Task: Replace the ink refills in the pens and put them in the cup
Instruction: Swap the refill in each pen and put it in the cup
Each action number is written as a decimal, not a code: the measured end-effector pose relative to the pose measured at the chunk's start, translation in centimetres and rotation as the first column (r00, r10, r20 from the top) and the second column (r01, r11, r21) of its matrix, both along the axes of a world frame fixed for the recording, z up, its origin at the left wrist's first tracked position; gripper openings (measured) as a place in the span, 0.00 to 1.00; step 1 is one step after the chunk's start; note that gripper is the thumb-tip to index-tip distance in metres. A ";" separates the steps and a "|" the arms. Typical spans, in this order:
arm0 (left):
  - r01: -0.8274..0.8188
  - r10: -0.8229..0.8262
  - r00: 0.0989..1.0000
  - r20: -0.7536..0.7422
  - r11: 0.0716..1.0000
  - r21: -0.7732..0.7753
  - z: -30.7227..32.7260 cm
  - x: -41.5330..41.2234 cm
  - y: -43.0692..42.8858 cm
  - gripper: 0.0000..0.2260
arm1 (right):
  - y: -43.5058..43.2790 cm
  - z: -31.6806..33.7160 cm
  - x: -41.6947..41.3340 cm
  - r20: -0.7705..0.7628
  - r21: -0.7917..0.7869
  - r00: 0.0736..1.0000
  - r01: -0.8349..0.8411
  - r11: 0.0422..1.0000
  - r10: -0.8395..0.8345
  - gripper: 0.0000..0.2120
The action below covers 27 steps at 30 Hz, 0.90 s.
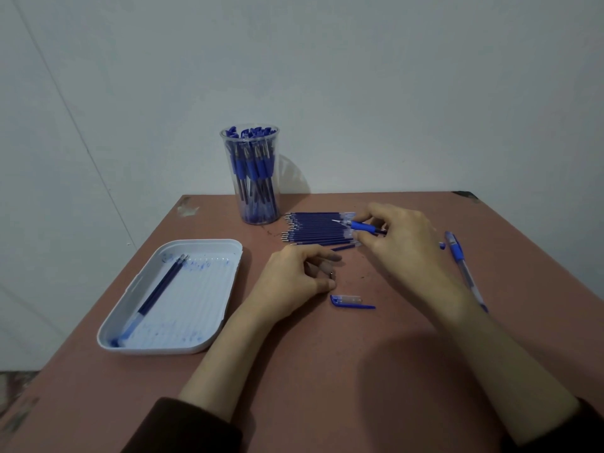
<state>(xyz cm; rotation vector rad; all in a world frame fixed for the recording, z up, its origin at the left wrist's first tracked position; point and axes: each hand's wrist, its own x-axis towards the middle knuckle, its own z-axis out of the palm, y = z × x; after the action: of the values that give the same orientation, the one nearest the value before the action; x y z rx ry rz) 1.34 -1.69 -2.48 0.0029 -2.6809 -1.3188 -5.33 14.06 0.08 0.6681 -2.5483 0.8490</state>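
My right hand (pixel 400 243) grips a blue pen (pixel 361 226) by its rubber grip, tip pointing left, above a row of blue ink refills (pixel 313 228) laid side by side on the table. My left hand (pixel 295 279) rests curled on the table and pinches a small dark metal piece (pixel 332 274) between thumb and fingers. A clear pen cap with a blue clip (pixel 351 301) lies just right of my left hand. A clear plastic cup (pixel 251 174) full of blue pens stands at the back.
A white tray (pixel 137 335) at the left holds a few used refills (pixel 160 289) and ink stains. Another blue pen (pixel 464 268) lies at the right beside a small blue end piece (pixel 442 245). The reddish table (pixel 294 371) stands against a pale wall.
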 end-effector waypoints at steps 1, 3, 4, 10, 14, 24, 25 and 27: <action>0.007 -0.007 1.000 0.003 1.000 0.013 0.0 0.0 0.0 0.15 | 0.0 0.0 0.0 -0.002 0.000 1.000 0.002 1.000 -0.002 0.04; 0.022 -0.023 1.000 0.010 0.999 0.031 -0.1 -0.1 0.0 0.15 | 0.0 -0.1 0.0 -0.007 -0.006 1.000 0.001 1.000 -0.001 0.04; 0.025 -0.026 1.000 0.014 0.998 0.049 -0.1 -0.1 0.0 0.15 | 0.0 -0.1 -0.1 -0.005 -0.011 1.000 0.000 1.000 0.000 0.04; -0.135 0.180 0.981 -0.079 0.908 0.398 0.3 -0.1 0.1 0.09 | -0.3 -0.5 -0.5 0.058 -0.111 0.993 -0.092 0.990 0.098 0.03; -0.162 0.213 0.977 -0.007 0.764 0.625 0.4 -0.4 -0.1 0.07 | -0.8 -0.8 0.2 0.064 -0.155 0.964 -0.244 0.957 0.256 0.04; -0.224 0.406 0.914 0.002 0.500 0.836 0.5 -0.9 -1.1 0.03 | 1.3 0.3 -1.4 -0.011 -0.016 1.000 -0.007 1.000 0.007 0.08; -0.221 0.419 0.908 -0.004 0.487 0.845 0.6 -0.8 -1.0 0.03 | 1.5 0.4 -1.7 -0.019 -0.005 0.999 0.028 1.000 -0.028 0.09; -0.227 0.449 0.893 -0.011 0.472 0.852 0.7 -0.8 -0.9 0.04 | 2.0 0.4 -2.3 -0.030 0.017 0.994 0.102 0.995 -0.101 0.11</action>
<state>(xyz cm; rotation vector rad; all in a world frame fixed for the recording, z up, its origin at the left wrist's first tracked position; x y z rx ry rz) 0.55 -2.57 -1.75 0.4436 -1.4712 -2.1233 -7.62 16.08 0.47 0.5470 -2.5431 0.7770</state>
